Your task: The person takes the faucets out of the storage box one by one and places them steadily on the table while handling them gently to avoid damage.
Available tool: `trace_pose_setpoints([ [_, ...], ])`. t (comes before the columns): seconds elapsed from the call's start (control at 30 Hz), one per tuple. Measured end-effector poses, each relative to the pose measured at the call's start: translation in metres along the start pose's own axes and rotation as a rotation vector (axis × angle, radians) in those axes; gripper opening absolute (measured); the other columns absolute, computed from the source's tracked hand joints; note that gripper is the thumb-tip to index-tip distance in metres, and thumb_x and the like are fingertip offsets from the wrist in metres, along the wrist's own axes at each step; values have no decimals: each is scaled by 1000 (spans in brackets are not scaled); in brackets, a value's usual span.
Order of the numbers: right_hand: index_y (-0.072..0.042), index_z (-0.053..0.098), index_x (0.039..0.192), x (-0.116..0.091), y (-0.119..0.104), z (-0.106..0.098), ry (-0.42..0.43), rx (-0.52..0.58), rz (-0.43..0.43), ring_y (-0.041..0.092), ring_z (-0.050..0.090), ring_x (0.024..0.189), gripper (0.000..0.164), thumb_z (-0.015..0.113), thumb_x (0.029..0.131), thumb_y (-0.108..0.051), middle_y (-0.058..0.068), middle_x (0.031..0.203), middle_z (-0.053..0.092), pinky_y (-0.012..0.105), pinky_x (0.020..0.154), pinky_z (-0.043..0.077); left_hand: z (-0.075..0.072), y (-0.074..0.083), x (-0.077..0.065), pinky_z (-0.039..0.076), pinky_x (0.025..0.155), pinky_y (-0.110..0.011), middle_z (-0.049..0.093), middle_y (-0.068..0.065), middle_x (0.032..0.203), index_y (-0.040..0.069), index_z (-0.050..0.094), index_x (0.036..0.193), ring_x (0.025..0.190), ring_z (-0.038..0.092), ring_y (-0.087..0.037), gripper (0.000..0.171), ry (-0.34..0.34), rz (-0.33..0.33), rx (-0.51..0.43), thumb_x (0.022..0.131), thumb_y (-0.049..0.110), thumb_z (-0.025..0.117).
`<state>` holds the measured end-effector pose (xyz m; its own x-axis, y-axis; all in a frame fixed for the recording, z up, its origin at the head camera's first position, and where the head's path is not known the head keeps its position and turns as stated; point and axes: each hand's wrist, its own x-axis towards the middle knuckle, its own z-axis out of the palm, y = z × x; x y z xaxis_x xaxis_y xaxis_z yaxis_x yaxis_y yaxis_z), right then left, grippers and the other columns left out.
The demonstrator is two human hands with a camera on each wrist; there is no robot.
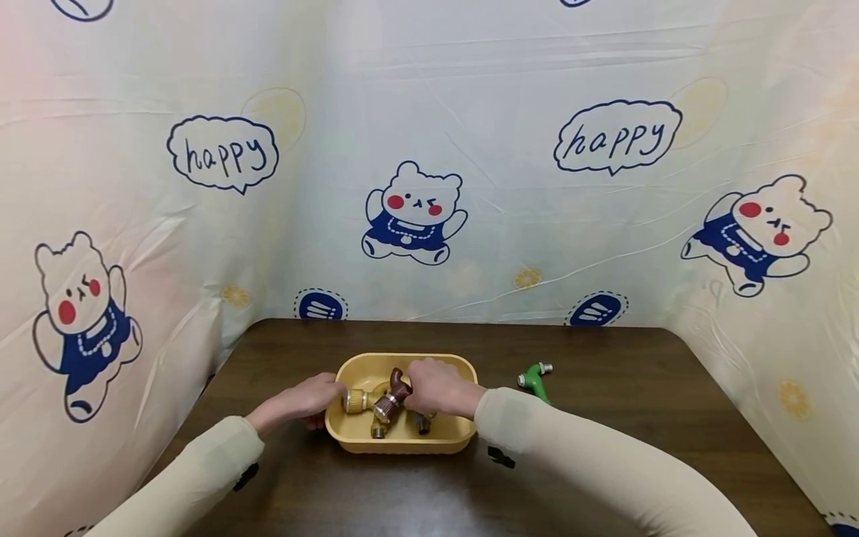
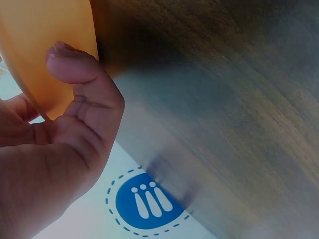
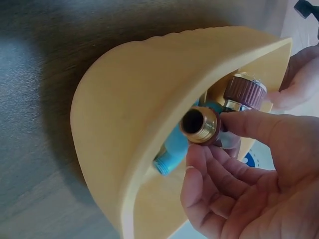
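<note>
A yellow plastic basin (image 1: pixel 403 446) stands on the brown table with several taps in it. My left hand (image 1: pixel 312 395) grips its left end, thumb at the rim and curled fingers against the outer wall (image 2: pixel 30 45). Inside the basin, my right hand (image 1: pixel 439 388) pinches a brown tap (image 1: pixel 387 407) between thumb and fingers, close to its brass threaded end (image 3: pixel 201 125). A yellow tap (image 1: pixel 357 401) lies left of the brown one. Below the right hand, a tap that looks blue in the right wrist view (image 3: pixel 174 149) is partly hidden by the basin wall.
To the right of the basin, a green tap (image 1: pixel 535 380) lies on the table (image 1: pixel 604 373), its lower end hidden behind my right forearm. Printed cloth (image 1: pixel 416 97) with bears and "happy" bubbles hangs round the back and sides.
</note>
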<state>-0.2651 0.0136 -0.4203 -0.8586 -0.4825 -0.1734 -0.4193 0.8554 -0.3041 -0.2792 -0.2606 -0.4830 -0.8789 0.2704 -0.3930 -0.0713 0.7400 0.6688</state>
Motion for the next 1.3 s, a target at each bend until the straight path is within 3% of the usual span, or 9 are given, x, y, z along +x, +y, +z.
trace_pose_setpoints([
  [0.1,-17,57,72,3,4,4,17,-8,-12,14,50,55,27,76,90,-23,0,67,53,30,47,41,1,24,-21,49,43,-32,65,-13,65,-1,60,111,47,56,-19,28,19,-6,-12,102,21,45],
  [0.2,-17,55,71,-1,1,0,31,-20,-11,13,50,56,29,77,89,-22,-1,67,52,30,47,40,-1,28,-25,50,43,-32,65,-11,65,-2,59,108,47,56,-18,28,6,17,-4,101,20,43],
  [0.33,-17,52,69,-6,-3,-5,37,-31,-1,13,46,56,33,78,90,-19,-1,65,48,29,47,36,-1,21,-21,48,40,-30,64,-10,62,-3,56,105,45,56,-16,27,0,56,-9,99,18,40],
  [0.47,-17,49,65,-7,-4,-7,43,-36,-11,11,44,53,36,77,88,-17,-4,61,45,27,46,33,5,39,-36,43,39,-26,63,-13,60,0,58,102,43,52,-16,22,61,2,-30,98,15,43],
  [0.7,-18,46,60,-8,1,-9,54,-24,-58,11,43,48,38,74,84,-12,-5,55,42,27,44,32,9,45,-42,40,39,-24,63,-13,61,1,57,99,43,50,-15,22,97,6,-11,100,15,40],
  [0.8,-17,47,60,-4,5,-6,53,-14,-71,11,43,47,38,75,85,-12,-5,53,42,27,43,33,7,37,-36,43,39,-26,63,-13,62,0,56,100,44,52,-15,23,69,24,-22,100,15,39],
  [1.03,-19,49,61,6,14,3,60,2,-102,12,45,47,35,77,82,-14,-5,55,45,29,43,34,7,-16,6,50,39,-35,65,-10,63,-1,55,104,45,58,-18,28,17,115,-7,102,22,38],
  [1.13,-20,50,62,12,19,11,66,-14,-114,11,45,48,33,76,81,-14,-5,56,46,29,43,35,7,-30,19,51,40,-36,66,-10,64,1,56,106,46,60,-19,29,9,80,-24,103,25,39],
  [1.3,-18,50,66,-6,3,-3,65,-59,-95,11,45,53,34,77,86,-13,-4,61,46,28,48,37,10,-46,37,49,37,-37,68,-15,66,4,59,105,46,61,-24,29,31,3,-75,101,27,41],
])
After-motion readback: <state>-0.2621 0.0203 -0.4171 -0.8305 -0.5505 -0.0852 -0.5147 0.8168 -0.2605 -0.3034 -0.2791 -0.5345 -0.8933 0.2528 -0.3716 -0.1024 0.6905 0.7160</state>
